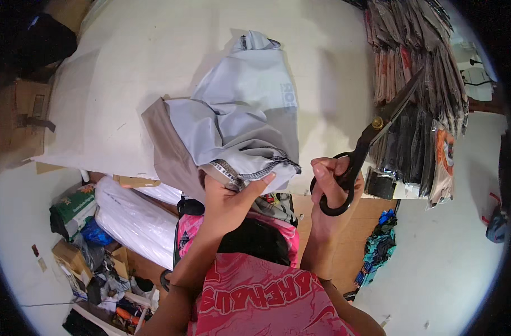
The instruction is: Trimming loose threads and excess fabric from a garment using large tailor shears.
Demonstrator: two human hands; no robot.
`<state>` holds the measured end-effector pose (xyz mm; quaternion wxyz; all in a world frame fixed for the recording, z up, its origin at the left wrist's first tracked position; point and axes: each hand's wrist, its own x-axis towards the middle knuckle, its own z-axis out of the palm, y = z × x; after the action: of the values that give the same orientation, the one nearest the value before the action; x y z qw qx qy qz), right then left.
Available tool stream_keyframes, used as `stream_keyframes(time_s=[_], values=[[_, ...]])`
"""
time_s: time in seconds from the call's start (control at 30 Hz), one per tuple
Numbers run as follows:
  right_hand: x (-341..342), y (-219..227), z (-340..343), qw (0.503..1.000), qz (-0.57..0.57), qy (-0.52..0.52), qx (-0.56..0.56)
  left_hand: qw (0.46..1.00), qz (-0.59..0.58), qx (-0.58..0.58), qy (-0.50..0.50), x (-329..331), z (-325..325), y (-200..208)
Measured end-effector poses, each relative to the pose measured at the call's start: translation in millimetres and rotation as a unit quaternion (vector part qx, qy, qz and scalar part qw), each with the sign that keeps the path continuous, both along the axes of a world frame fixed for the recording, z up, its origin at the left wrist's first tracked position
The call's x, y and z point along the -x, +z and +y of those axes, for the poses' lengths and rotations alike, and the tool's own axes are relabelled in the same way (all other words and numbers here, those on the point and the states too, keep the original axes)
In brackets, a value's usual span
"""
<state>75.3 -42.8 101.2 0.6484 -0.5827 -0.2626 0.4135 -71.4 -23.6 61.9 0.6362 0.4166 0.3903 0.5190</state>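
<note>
A light grey garment (233, 123) with a brownish-grey panel (168, 148) lies bunched across the table, its dark overlocked seams showing at the near edge. My left hand (227, 204) grips that edge, the thumb stretched along the seam and the other fingers hidden beneath the cloth. To the right of the garment, my right hand (331, 182) holds large black scissors (373, 132) by the looped handles. Their blades point up and away to the right, nearly together. Thumb and forefinger of this hand are bent close together; whether a thread is between them I cannot tell.
Stacks of garments in clear bags (401, 112) line the table's right side. A cardboard box (28, 117) stands at the left. Below the table's near edge are a white wrapped roll (135, 218), a box of odds and ends (115, 297) and a teal-and-black cloth pile (380, 243).
</note>
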Motion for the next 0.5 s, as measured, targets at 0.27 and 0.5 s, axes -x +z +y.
stream_keyframes(time_s=[0.27,0.5], values=[[1,-3,-3,0.999,0.023,0.016,0.019,1.000,0.001,0.015,0.003,-2,2,3],[0,-12,-2,0.995,0.054,0.086,0.023,1.000,0.008,0.000,-0.011,0,1,1]])
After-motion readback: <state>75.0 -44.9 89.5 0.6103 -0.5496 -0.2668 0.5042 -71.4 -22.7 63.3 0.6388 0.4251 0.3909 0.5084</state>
